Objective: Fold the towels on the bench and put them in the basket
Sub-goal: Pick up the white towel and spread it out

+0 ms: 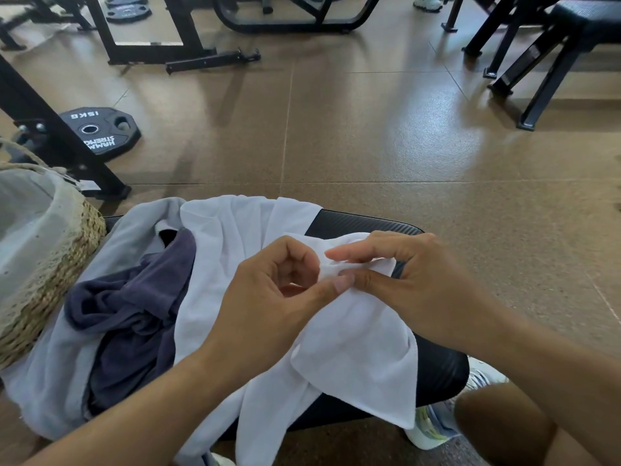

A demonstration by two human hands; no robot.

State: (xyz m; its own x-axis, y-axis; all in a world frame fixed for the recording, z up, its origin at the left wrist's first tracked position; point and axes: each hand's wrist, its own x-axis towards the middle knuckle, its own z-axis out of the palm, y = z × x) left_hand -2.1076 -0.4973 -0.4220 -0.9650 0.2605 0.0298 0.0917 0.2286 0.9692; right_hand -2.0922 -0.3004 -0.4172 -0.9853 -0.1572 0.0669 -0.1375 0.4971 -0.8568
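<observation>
Both hands meet over the middle of the head view. Our left hand (285,280) is curled, its thumb pressing an edge of the white terry towel (353,334); our right hand (400,274) pinches that same bunched corner from three o'clock, fingers narrow around the cloth. That towel drapes across the black padded counter (433,368), its lower end trailing off the near edge towards six o'clock.

We judge the main risk to be that hanging end: lifting the corner without gathering the rest could drag it onto the brown speckled floor (369,146). The towel also overlaps its neighbours, so a sharp pull could tug the pile off the counter at nine o'clock. With only a fingertip grip, the corner could slip.

We count three towels: the white one, a crumpled dark purple towel (134,314) at nine o'clock and a pale grey towel (67,364) beneath it. One woven straw basket with grey lining (50,280) stands at the far left, touching the grey towel. Two hands, one counter.
</observation>
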